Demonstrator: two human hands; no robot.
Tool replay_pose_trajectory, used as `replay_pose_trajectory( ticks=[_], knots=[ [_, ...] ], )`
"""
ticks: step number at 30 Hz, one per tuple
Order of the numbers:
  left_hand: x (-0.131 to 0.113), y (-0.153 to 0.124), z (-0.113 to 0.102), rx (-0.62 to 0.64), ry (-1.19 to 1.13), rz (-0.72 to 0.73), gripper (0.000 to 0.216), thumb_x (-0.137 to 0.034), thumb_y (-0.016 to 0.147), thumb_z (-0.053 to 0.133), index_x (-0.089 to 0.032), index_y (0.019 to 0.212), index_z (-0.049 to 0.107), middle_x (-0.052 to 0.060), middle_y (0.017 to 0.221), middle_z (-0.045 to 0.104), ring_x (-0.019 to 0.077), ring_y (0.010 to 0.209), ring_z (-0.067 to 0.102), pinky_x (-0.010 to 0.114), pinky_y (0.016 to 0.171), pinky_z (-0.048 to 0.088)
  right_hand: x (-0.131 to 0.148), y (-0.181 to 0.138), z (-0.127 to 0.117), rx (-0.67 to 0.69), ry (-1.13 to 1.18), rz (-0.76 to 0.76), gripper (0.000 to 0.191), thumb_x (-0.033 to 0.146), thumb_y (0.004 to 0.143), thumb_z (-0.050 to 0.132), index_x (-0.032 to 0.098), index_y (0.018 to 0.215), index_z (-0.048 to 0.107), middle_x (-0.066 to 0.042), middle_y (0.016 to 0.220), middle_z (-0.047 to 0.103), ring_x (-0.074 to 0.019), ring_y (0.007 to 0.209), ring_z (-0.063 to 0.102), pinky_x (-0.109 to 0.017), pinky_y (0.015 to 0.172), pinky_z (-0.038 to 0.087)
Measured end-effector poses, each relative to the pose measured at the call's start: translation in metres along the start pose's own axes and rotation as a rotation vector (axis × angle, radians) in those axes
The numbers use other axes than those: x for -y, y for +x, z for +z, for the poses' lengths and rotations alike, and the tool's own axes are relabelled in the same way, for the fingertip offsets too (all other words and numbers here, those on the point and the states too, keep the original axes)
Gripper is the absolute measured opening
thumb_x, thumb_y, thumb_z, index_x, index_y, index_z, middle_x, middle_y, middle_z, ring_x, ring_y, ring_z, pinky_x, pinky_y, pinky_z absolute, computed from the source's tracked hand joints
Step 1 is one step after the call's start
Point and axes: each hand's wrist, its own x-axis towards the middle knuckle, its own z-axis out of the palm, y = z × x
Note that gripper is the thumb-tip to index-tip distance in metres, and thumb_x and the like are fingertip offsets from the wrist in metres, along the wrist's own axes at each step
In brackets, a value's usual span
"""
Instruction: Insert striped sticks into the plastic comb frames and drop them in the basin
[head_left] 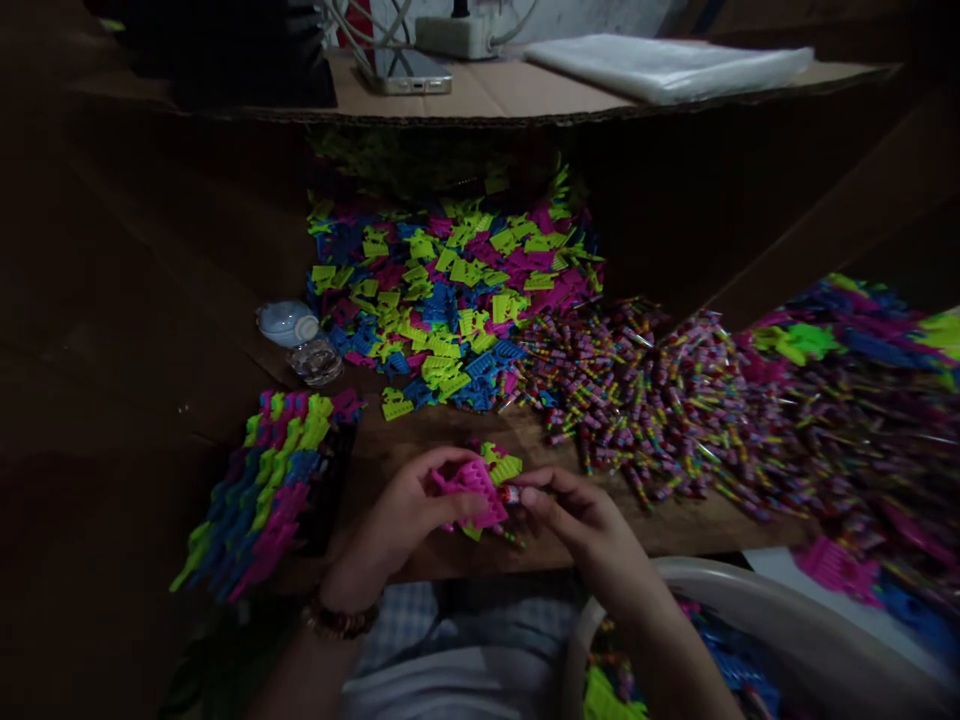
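The left hand (409, 520) pinches a pink plastic comb (471, 492) above the table (675, 525) edge. The right hand (581, 520) closes its fingertips on a small striped stick (511, 494) at the comb's side. The comb appears light, stiff and thin; grip its flat spine, not the teeth.

I see a wooden table (450, 430), dim. On it lie a heap of flat plastic pieces (450, 290) in green, pink and blue, a spread of small striped sticks (660, 400) and a stacked row of pieces (262, 480). A pale lidded jar (289, 325) sits left of the heap.
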Motion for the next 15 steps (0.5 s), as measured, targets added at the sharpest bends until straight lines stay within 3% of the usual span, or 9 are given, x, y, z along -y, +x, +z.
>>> replay_pose_trajectory(
  ticks=[3, 6, 10, 15],
  knots=[
    [0.002, 0.001, 0.000, 0.001, -0.095, 0.042, 0.032, -0.028, 0.067, 0.075, -0.015, 0.094, 0.065, 0.003, 0.088, 0.066, 0.0136, 0.078, 0.060, 0.022, 0.070, 0.048, -0.010, -0.001, 0.000, 0.045, 0.116, 0.089, 0.029, 0.041, 0.070, 0.073, 0.016, 0.084, 0.068, 0.000, 0.065, 0.063, -0.0112, 0.059, 0.054, -0.021, 0.054, 0.042],
    [0.003, 0.000, 0.002, 0.029, -0.196, 0.003, 0.031, -0.030, 0.068, 0.075, -0.015, 0.092, 0.064, 0.003, 0.085, 0.065, 0.0136, 0.073, 0.061, 0.024, 0.067, 0.050, -0.017, -0.001, 0.001, 0.048, 0.209, 0.138, 0.028, 0.041, 0.071, 0.073, 0.016, 0.083, 0.066, 0.001, 0.061, 0.063, -0.0102, 0.056, 0.053, -0.020, 0.051, 0.039],
    [0.003, -0.002, 0.005, 0.042, -0.277, -0.041, 0.031, -0.030, 0.068, 0.075, -0.016, 0.093, 0.063, 0.002, 0.082, 0.066, 0.0122, 0.068, 0.062, 0.022, 0.062, 0.051, -0.021, -0.001, 0.004, 0.026, 0.254, 0.132, 0.028, 0.041, 0.071, 0.073, 0.016, 0.074, 0.063, 0.000, 0.060, 0.062, -0.0093, 0.053, 0.051, -0.020, 0.050, 0.038],
    [0.004, -0.003, 0.005, 0.065, -0.319, -0.079, 0.032, -0.031, 0.070, 0.074, -0.015, 0.095, 0.063, 0.004, 0.082, 0.068, 0.0127, 0.066, 0.063, 0.021, 0.059, 0.050, -0.025, 0.000, 0.005, 0.022, 0.288, 0.107, 0.027, 0.041, 0.070, 0.073, 0.016, 0.078, 0.064, 0.000, 0.061, 0.062, -0.0103, 0.053, 0.051, -0.021, 0.051, 0.040]
  ],
)
